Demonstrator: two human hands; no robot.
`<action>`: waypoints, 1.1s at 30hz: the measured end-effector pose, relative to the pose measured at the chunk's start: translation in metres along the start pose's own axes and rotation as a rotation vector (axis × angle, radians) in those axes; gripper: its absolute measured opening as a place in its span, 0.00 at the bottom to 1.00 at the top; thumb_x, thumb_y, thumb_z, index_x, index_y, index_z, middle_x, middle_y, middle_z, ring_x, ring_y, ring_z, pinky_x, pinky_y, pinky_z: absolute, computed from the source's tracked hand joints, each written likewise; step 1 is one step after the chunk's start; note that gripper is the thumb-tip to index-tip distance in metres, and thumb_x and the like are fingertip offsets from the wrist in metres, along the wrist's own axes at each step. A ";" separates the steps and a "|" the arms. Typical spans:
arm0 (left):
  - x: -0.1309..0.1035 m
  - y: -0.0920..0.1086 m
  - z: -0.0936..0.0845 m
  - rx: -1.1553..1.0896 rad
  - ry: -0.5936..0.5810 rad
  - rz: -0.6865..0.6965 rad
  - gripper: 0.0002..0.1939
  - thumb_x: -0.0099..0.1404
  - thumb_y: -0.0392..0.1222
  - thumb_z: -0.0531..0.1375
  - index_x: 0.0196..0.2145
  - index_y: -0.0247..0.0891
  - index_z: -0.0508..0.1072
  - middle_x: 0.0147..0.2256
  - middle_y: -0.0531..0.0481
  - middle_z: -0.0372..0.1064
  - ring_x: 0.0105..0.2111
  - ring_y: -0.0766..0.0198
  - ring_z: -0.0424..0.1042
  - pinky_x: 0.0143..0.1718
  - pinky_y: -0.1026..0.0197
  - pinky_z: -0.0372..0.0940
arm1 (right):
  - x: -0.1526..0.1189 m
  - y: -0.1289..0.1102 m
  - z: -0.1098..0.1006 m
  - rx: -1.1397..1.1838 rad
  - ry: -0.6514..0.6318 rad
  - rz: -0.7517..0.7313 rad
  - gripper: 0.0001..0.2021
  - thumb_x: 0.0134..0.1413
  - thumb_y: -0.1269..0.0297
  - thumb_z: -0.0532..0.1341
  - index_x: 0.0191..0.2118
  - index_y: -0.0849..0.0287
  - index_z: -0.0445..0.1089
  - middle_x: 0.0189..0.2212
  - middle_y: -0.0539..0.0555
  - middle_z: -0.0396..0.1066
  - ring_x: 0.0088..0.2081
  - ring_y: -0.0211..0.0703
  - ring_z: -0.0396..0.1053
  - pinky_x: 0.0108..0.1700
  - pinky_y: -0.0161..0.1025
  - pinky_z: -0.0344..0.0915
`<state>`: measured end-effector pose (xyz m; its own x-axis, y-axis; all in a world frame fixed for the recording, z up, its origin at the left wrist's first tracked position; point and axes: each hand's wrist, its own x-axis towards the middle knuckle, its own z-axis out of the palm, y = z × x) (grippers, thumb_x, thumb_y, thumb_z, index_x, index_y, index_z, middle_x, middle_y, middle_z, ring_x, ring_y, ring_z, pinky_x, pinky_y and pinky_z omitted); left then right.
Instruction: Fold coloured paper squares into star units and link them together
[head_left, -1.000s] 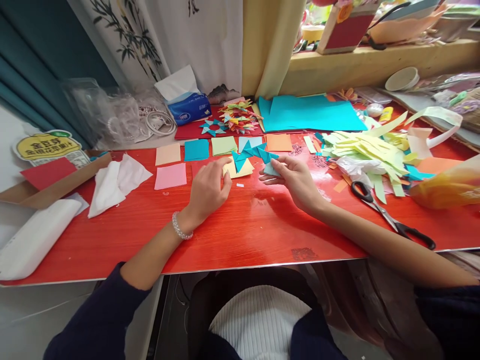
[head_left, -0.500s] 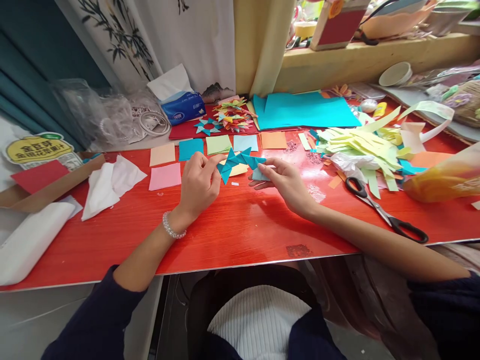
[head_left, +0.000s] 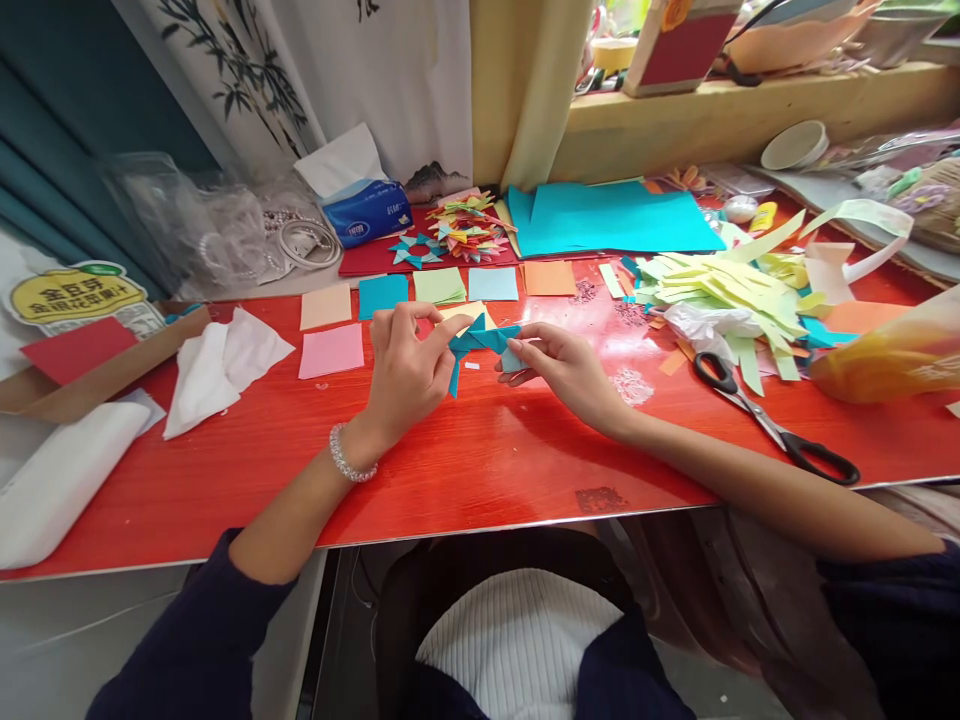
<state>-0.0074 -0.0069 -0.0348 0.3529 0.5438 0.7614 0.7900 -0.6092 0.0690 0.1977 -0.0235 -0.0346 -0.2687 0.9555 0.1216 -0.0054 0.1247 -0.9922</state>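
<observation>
A folded piece of blue paper (head_left: 480,338) with pointed tips is held above the red table between both hands. My left hand (head_left: 409,365) pinches its left part between thumb and fingers. My right hand (head_left: 566,370) grips its right end, where a light blue folded part (head_left: 512,361) shows at the fingertips. Behind the hands lie small paper squares: peach (head_left: 325,307), pink (head_left: 331,351), blue (head_left: 383,296), green (head_left: 440,286), light blue (head_left: 493,284) and orange (head_left: 548,279). A yellow square is partly hidden by the blue paper.
Black-handled scissors (head_left: 772,418) lie at the right near a heap of pale green strips (head_left: 727,295). Large blue sheets (head_left: 615,220), folded paper stars (head_left: 469,228) and a tissue pack (head_left: 366,212) are at the back. Crumpled tissue (head_left: 217,370) lies left.
The blue folded paper has turned and tilted, its left point now hanging lower. My left hand has shifted slightly right with it; my right hand has hardly moved.
</observation>
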 end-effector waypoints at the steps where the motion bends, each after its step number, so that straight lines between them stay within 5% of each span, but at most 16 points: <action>1: 0.000 0.000 0.000 0.000 -0.001 0.012 0.19 0.65 0.31 0.50 0.49 0.47 0.71 0.41 0.44 0.61 0.40 0.55 0.56 0.43 0.52 0.57 | 0.000 0.001 0.000 -0.003 -0.003 -0.004 0.15 0.58 0.52 0.59 0.39 0.60 0.65 0.30 0.52 0.73 0.31 0.39 0.75 0.37 0.39 0.74; 16: -0.001 0.005 0.000 -0.045 -0.119 0.158 0.15 0.65 0.32 0.53 0.46 0.44 0.71 0.43 0.46 0.63 0.39 0.58 0.57 0.42 0.54 0.58 | -0.001 0.003 0.002 -0.178 -0.155 0.076 0.11 0.58 0.57 0.58 0.36 0.61 0.69 0.26 0.51 0.71 0.26 0.38 0.71 0.30 0.38 0.69; 22: -0.001 0.004 0.004 -0.037 -0.085 0.023 0.13 0.67 0.32 0.50 0.44 0.40 0.71 0.41 0.45 0.63 0.39 0.59 0.58 0.42 0.54 0.59 | 0.007 0.006 -0.008 -0.679 -0.121 -0.224 0.10 0.58 0.60 0.60 0.34 0.62 0.73 0.31 0.54 0.73 0.32 0.38 0.68 0.33 0.36 0.63; 27: -0.002 0.006 0.007 -0.039 -0.104 -0.061 0.11 0.68 0.33 0.51 0.43 0.39 0.71 0.40 0.46 0.63 0.41 0.58 0.60 0.43 0.53 0.59 | 0.050 0.001 -0.038 -0.984 -0.042 -0.324 0.10 0.60 0.66 0.57 0.41 0.64 0.74 0.41 0.58 0.73 0.35 0.40 0.70 0.38 0.38 0.65; 31: -0.004 0.005 0.009 -0.041 -0.129 -0.047 0.11 0.67 0.33 0.52 0.43 0.38 0.71 0.40 0.45 0.63 0.41 0.58 0.60 0.44 0.53 0.60 | 0.103 0.001 -0.059 -1.320 -0.333 -0.340 0.18 0.60 0.71 0.56 0.54 0.67 0.68 0.55 0.62 0.66 0.52 0.48 0.66 0.51 0.42 0.61; 33: -0.004 0.005 0.009 -0.036 -0.131 -0.047 0.11 0.67 0.33 0.52 0.43 0.38 0.71 0.40 0.45 0.63 0.41 0.57 0.60 0.44 0.53 0.60 | 0.125 0.002 -0.062 -1.474 -0.400 -0.300 0.22 0.60 0.69 0.55 0.59 0.67 0.63 0.57 0.64 0.64 0.53 0.51 0.65 0.50 0.43 0.62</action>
<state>-0.0009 -0.0067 -0.0429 0.3805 0.6414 0.6662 0.7897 -0.6002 0.1269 0.2241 0.1124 -0.0194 -0.6623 0.7475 0.0503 0.7485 0.6632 -0.0007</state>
